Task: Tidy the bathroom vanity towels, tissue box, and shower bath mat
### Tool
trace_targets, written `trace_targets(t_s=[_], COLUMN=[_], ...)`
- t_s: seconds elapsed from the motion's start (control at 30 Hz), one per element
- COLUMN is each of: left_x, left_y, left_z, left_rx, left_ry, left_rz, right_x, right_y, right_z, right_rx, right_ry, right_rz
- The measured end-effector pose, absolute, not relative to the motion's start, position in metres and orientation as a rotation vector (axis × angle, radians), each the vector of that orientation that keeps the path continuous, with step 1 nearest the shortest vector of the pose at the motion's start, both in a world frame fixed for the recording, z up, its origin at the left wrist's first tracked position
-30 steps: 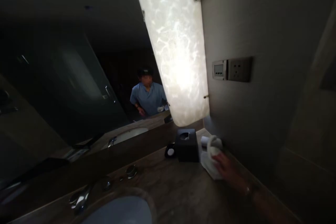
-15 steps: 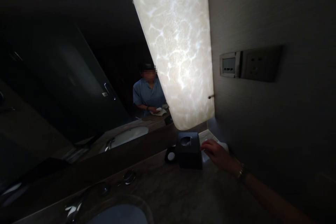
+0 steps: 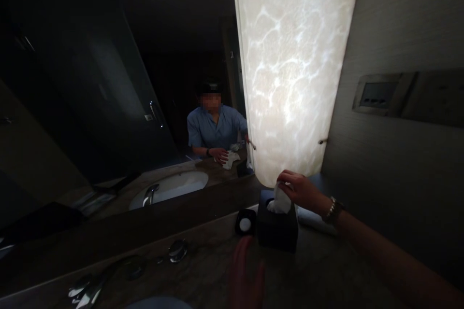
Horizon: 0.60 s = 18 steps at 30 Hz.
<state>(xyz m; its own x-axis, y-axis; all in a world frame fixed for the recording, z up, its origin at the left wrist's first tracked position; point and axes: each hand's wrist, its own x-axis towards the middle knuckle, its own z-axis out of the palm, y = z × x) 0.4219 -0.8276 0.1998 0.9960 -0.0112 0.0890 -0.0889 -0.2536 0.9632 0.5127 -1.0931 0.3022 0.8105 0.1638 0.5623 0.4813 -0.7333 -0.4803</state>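
My right hand [image 3: 299, 189] is above a black tissue box [image 3: 278, 231], its fingers closed on a white tissue [image 3: 282, 201]. The tissue stands up out of the oval slot, its lower part still inside the box. In front of the box, my left hand [image 3: 245, 277] is raised over the counter, somewhat blurred, with thumb and fingers apart and nothing in it. Left of the box sits a small black dish [image 3: 245, 222] holding a round white piece. A rolled white cloth [image 3: 316, 220] lies to the right of the box, partly under my right wrist.
A marble counter [image 3: 213, 251] carries a chrome faucet [image 3: 92, 285], a round chrome knob [image 3: 177, 250] and a sink [image 3: 157, 303]. Behind is a wide mirror [image 3: 174, 87] reflecting a person in blue. A lit panel [image 3: 293, 72] and a wall socket plate [image 3: 384, 94] are at the right.
My right hand has moved from beside the tissue box to above it and drawn a tissue partly up. My left hand has come into view. The whole scene has shifted rightward.
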Motion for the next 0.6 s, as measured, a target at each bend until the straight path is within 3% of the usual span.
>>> trace_targets(t_s=[0.17,0.27,0.33,0.47,0.6], left_x=[0.494,0.524,0.545,0.574,0.575], left_y=[-0.899,-0.932,-0.934,-0.91,-0.906], left_z=[0.244,0.258,0.259,0.262,0.284], left_rx=[1.944,1.803,1.676,1.472,1.36], left_ry=[-0.35,-0.369,-0.273,0.041,0.077], left_rz=[0.211,0.16,0.148,0.049,-0.025], right_x=[0.517,0.517,0.511,0.488,0.476], right_y=[-1.084,-1.086,-1.096,-1.115,-1.097], right_z=[0.318,0.321,0.316,0.272,0.213], right_rx=[-2.127,-1.906,-1.811,-1.918,-2.137], right_ry=[-0.273,-0.358,-0.37,-0.182,-0.333], right_rz=[-0.573,-0.322,-0.333,-0.655,-0.575])
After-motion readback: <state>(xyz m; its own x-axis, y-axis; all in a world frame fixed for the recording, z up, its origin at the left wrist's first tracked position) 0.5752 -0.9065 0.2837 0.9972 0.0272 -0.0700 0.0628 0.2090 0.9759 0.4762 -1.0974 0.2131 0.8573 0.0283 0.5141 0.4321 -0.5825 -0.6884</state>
